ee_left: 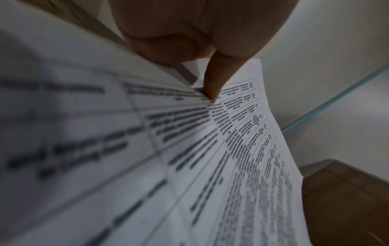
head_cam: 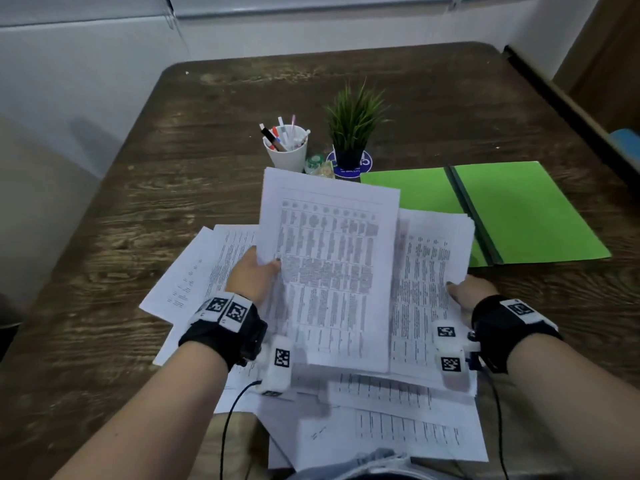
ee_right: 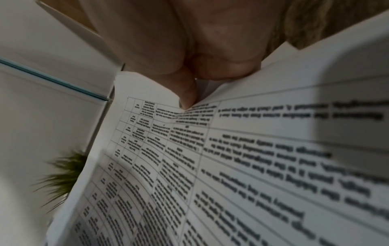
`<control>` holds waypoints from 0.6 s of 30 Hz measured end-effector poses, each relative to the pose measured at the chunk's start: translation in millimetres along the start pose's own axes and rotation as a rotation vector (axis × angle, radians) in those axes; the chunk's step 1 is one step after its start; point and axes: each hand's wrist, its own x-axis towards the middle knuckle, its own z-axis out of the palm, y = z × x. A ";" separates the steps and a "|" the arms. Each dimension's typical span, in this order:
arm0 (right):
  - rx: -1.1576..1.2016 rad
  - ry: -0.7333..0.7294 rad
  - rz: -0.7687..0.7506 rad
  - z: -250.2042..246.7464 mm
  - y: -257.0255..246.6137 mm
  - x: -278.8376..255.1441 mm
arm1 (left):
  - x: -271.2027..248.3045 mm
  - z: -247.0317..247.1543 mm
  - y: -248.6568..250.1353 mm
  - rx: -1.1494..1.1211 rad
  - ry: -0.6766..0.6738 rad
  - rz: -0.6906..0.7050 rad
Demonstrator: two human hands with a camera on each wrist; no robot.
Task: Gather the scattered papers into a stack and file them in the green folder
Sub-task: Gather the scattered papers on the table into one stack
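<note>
My left hand (head_cam: 258,271) pinches the left edge of a printed sheet with a table (head_cam: 329,268), lifted and tilted above the pile; its thumb (ee_left: 212,84) presses the page. My right hand (head_cam: 464,292) grips the right edge of a thick stack of papers (head_cam: 429,271), thumb (ee_right: 187,96) on top. More loose papers (head_cam: 194,271) lie spread on the table to the left and toward me (head_cam: 398,434). The green folder (head_cam: 519,213) lies open flat at the right, partly under the stack.
A white cup of pens (head_cam: 287,147) and a small potted plant (head_cam: 353,133) stand behind the papers, a small jar (head_cam: 313,164) between them. The dark wooden table (head_cam: 156,168) shows bare wood at the left and far side. Cables run from both wristbands.
</note>
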 end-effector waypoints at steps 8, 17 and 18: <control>0.263 -0.010 -0.023 26.6 -32.6 -20.7 | -6.1 23.5 -1.8 0.139 -0.172 -0.018; 0.699 -0.032 0.061 52.1 -35.3 -25.7 | -5.2 27.5 -13.4 0.141 -0.232 -0.036; 0.667 -0.052 0.039 54.2 -38.0 -26.9 | -5.5 27.6 -13.3 0.200 -0.242 -0.023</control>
